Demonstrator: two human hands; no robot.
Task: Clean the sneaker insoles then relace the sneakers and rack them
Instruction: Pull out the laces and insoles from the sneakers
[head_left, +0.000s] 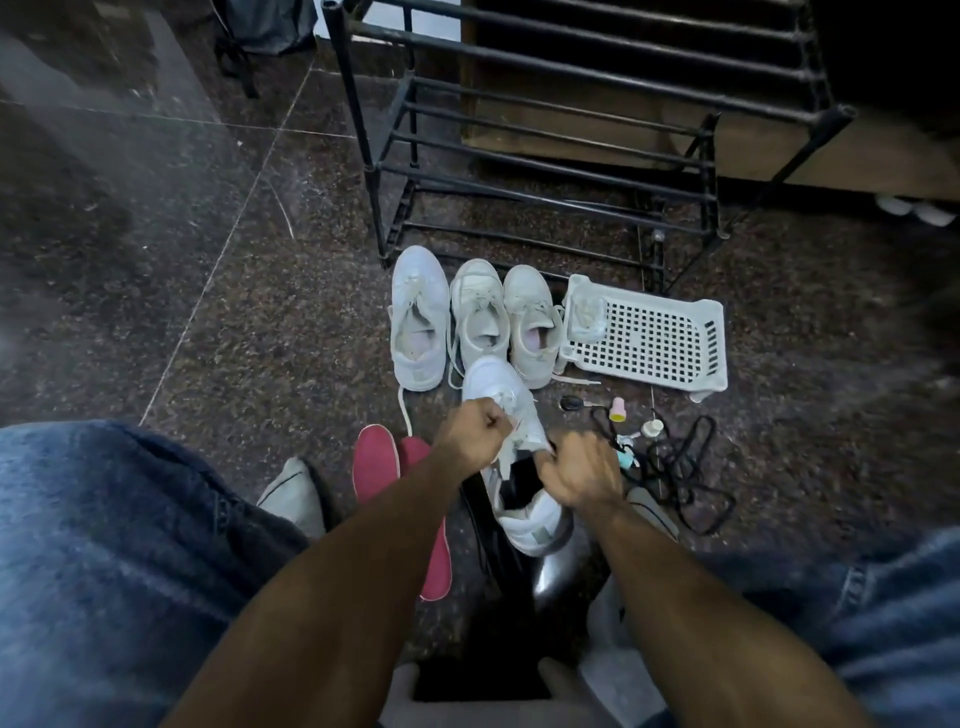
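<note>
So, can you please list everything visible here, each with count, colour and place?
sneaker in hands: 1, white, on floor between the knees
sneakers in a row: 3, white, in front of the rack
shoe rack: 1, black, behind the row
basket: 1, white, right of the row
insoles: 2, red, left of the held sneaker
black laces: a tangle, black, below the basket
small bottles: several, pink and pale, beside the laces
left hand: grips a white lace
right hand: grips at the sneaker's collar

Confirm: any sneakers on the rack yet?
No. The rack bars hold nothing visible; three sneakers stand on the floor in front of it.
</note>
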